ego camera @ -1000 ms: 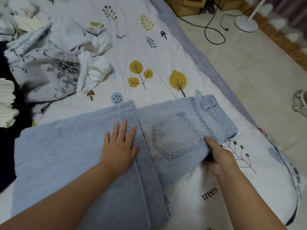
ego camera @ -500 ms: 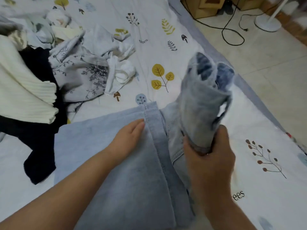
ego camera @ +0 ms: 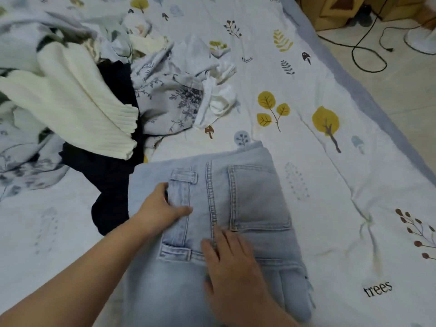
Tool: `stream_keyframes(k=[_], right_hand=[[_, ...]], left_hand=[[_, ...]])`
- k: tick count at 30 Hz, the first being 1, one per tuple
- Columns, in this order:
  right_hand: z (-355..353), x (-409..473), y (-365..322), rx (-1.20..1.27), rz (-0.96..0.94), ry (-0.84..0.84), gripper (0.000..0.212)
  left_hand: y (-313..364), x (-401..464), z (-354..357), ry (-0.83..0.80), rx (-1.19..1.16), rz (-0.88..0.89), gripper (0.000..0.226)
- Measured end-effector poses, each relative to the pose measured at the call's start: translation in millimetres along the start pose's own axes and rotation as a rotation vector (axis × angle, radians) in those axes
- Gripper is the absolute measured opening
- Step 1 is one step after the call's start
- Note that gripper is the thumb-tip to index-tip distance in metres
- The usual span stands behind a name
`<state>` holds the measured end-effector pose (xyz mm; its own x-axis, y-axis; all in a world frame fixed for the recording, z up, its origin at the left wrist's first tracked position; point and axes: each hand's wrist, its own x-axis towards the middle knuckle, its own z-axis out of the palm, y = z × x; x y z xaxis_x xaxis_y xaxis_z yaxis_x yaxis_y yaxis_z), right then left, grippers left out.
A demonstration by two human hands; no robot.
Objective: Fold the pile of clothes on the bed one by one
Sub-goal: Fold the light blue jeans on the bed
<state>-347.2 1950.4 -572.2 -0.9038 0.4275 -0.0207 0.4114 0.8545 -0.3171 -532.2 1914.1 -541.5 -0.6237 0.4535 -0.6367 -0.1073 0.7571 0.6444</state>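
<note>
Light blue jeans (ego camera: 247,197) lie folded on the bed in front of me, waist part on top with a back pocket facing up. My left hand (ego camera: 162,211) holds the waistband edge, thumb on top and fingers tucked under it. My right hand (ego camera: 226,260) lies flat on the denim near the centre seam, fingers straight. The unfolded pile (ego camera: 94,90) sits at the upper left: a cream ribbed knit (ego camera: 70,102), a black garment (ego camera: 111,175), a grey floral piece (ego camera: 169,97) and a small white item (ego camera: 219,100).
The bed sheet (ego camera: 318,185) is white with tree and leaf prints. The bed's grey edge (ego camera: 368,95) runs along the right; beyond it are tiled floor, black cables (ego camera: 368,55), a fan base (ego camera: 422,41) and wooden furniture (ego camera: 330,13).
My right hand lifted the waist end of the jeans and laid it over to the left onto the legs. Now it lies flat there. My left hand moved from pressing the fold to gripping the waistband.
</note>
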Motion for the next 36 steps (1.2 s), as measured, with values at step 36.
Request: stream_keyframes(k=[36], right_hand=[[-5,22,58,-0.128,0.514,-0.298,0.07]], left_hand=[[-57,-3,67,0.22,0.958,0.479,0.076]])
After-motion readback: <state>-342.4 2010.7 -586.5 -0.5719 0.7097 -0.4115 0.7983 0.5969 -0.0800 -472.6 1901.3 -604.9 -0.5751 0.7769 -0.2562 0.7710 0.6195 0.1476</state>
